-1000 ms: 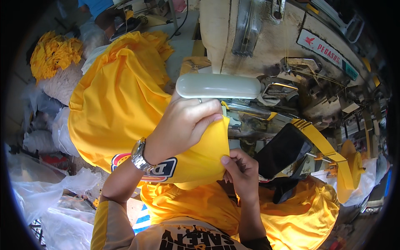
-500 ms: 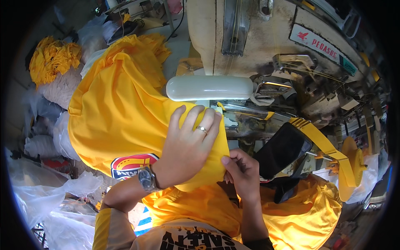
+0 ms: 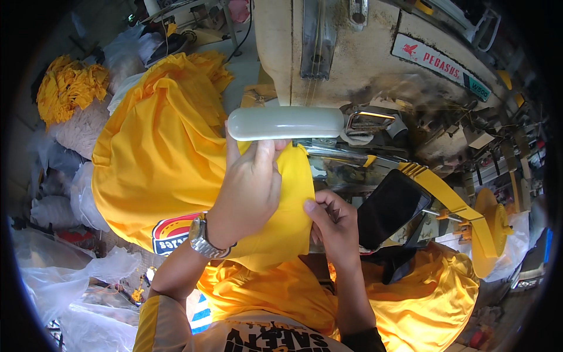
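Observation:
A yellow garment with a coloured badge lies spread over the sewing machine's work area. My left hand, with a metal wristwatch, rests on it. Its fingers are stretched and apart, reaching under a smooth white rounded bar that hides several fingertips. Beside the garment's right edge, my right hand pinches the cloth between thumb and fingers. The sewing machine, cream-coloured and stained, stands ahead, its needle area mostly hidden behind the bar.
A dark phone-like screen stands right of my right hand, near a yellow strip running to a yellow reel. More yellow fabric lies at lower right. Bundled yellow cloth and clear plastic bags are at left.
My left hand has slid forward and left, from flat on the cloth to fingers under the white bar. My right hand keeps its pinch at the cloth's edge. The view has shifted slightly.

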`<state>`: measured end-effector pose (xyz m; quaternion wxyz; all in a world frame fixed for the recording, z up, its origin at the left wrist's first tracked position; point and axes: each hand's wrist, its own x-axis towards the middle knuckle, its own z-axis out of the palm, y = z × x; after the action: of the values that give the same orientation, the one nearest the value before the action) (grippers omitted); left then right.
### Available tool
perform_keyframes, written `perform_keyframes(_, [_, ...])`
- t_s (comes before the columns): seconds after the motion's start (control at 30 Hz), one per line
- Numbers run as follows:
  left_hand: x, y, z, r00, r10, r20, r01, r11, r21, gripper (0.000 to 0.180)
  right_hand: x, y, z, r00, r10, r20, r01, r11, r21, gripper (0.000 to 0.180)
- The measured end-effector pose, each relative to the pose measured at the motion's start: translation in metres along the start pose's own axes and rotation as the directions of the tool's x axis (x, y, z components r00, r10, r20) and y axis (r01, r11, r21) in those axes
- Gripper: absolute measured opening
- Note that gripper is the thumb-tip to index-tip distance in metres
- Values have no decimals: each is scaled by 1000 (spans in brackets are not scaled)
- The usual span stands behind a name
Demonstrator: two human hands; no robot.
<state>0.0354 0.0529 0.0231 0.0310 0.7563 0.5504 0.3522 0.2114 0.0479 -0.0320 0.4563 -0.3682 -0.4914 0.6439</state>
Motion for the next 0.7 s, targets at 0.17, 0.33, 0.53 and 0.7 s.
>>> perform_keyframes(0.17, [-33, -7, -16, 993, 108, -40, -104, 990, 98, 45, 10, 1, 0, 1000, -28, 5, 28, 999, 23, 16])
perform_keyframes(0.33, [-169, -34, -3, 932, 130, -339, -6, 939, 345, 76, 10, 2, 4, 999, -40, 25, 38, 998, 52, 14])
perform_keyframes(0.53, [-207, -76, 0, 934, -207, -292, 320, 849, 421, 42, 10, 6, 2, 999, -22, -44, 25, 997, 70, 13])
perform_keyframes(0.7, [-146, -45, -23, 967, -14, -253, 72, 972, 222, 23, 12, 9, 3, 998, -43, -36, 47, 994, 102, 15])
